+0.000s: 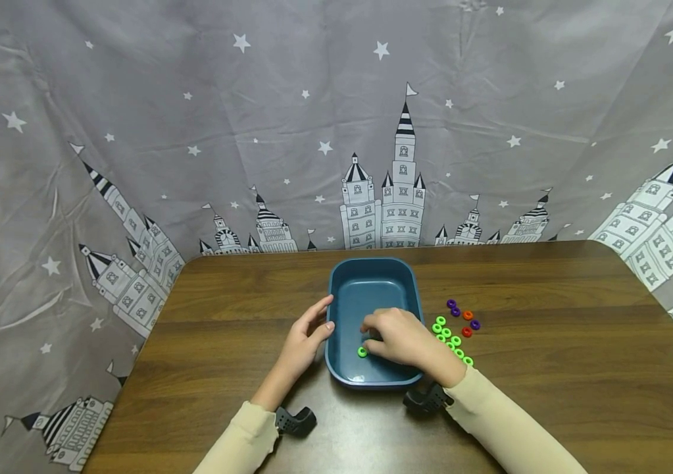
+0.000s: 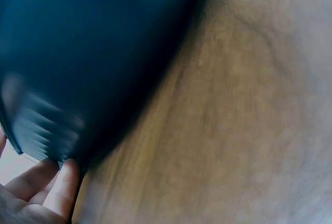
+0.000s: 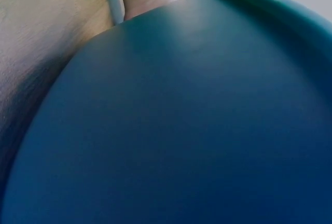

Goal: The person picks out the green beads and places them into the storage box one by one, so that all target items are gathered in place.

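A blue rectangular tray (image 1: 373,379) stands on the wooden table. My left hand (image 1: 303,339) is at its left side, with fingertips and thumb touching the outer wall; the left wrist view shows fingers (image 2: 65,190) against that wall. Over the inside of the tray, my right hand (image 1: 398,336) reaches in from the right with bent fingers, and a gap shows between thumb and forefinger. One small green ring (image 1: 362,352) is just beside the right thumb tip, on the tray floor. The right wrist view shows mostly the tray's outer wall (image 3: 171,110), hiding the fingertips.
To the right of the tray lie several green rings (image 1: 446,333), purple rings (image 1: 451,303), an orange ring (image 1: 468,315) and a red ring (image 1: 467,332). A grey curtain (image 1: 289,131) with printed castles and stars hangs behind the table (image 1: 241,303).
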The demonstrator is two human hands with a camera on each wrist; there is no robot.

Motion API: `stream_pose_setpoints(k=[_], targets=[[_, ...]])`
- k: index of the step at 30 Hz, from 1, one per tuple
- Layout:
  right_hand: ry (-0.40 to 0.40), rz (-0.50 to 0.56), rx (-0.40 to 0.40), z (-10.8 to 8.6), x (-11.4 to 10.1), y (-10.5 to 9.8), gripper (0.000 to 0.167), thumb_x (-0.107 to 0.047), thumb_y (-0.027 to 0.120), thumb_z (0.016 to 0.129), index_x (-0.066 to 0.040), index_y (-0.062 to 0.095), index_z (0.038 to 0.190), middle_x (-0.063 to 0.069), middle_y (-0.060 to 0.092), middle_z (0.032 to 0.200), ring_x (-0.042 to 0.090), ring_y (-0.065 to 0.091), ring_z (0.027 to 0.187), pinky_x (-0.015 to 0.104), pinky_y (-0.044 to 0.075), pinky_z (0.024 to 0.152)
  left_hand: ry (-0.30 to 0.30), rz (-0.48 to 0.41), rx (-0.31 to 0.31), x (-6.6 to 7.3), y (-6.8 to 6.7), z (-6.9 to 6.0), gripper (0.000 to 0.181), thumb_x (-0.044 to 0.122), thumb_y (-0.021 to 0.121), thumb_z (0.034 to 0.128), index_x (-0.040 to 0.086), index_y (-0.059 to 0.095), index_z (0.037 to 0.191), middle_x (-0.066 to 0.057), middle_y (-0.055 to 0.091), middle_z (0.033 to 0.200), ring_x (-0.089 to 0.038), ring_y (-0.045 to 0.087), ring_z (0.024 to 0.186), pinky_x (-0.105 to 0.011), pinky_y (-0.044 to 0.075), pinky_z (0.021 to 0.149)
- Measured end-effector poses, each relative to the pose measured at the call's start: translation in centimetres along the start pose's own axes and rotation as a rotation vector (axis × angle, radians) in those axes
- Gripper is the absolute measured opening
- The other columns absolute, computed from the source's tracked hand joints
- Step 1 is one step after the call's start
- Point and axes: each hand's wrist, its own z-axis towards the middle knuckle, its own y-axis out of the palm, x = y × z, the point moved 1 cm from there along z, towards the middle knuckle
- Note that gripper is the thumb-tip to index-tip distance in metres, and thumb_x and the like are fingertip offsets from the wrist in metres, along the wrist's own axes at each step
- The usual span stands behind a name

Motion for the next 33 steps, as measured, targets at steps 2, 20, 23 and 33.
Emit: stream_pose_setpoints(k=[2,20,23,33], targets=[[-0.011,0.062,0.037,-0.1,0.1,-0.1,0.016,-0.021,0.076,0.089,-0.010,0.077,0.101,-0.002,0.072,0.086,0.009,0.064,0.077,0.026,0.053,0.069,0.002,-0.007,-0.002,-0.1,0.0,0.0,0.051,0.007,0.060,0.0991,0.006,0.050,0.149,-0.023,0.051,0.152,-0.044,0.052,0.136,-0.020,0.047,0.099],[-0.091,0.163,0.451,-2.7,3.1,-2.4,0.014,-0.007,0.079,0.084,-0.007,0.077,0.098,0.004,0.076,0.091,0.017,0.068,0.085,0.035,0.058,0.074,-0.004,-0.002,-0.006,0.0,0.2,-0.1,0.051,0.007,0.060,0.0991,0.005,0.050,0.149,-0.021,0.050,0.154,-0.043,0.052,0.137,-0.021,0.048,0.100],[-0.062,0.160,0.519,-3.7,4.0,-3.2,0.015,-0.005,0.079,0.082,-0.006,0.077,0.098,0.004,0.076,0.092,0.019,0.069,0.085,0.036,0.058,0.072,0.001,-0.002,-0.005,0.1,0.1,-0.1,0.051,0.007,0.060,0.0989,0.005,0.051,0.149,-0.022,0.050,0.153,-0.043,0.052,0.137,-0.024,0.048,0.101],[0.038,0.131,0.553,-6.6,7.1,-3.5,0.015,-0.002,0.079,0.081,-0.006,0.077,0.096,0.002,0.075,0.088,0.014,0.062,0.071,0.034,0.053,0.062,0.004,-0.014,-0.004,0.0,0.0,0.0,0.051,0.007,0.060,0.0989,0.006,0.051,0.149,-0.022,0.051,0.153,-0.043,0.053,0.136,-0.020,0.048,0.098]])
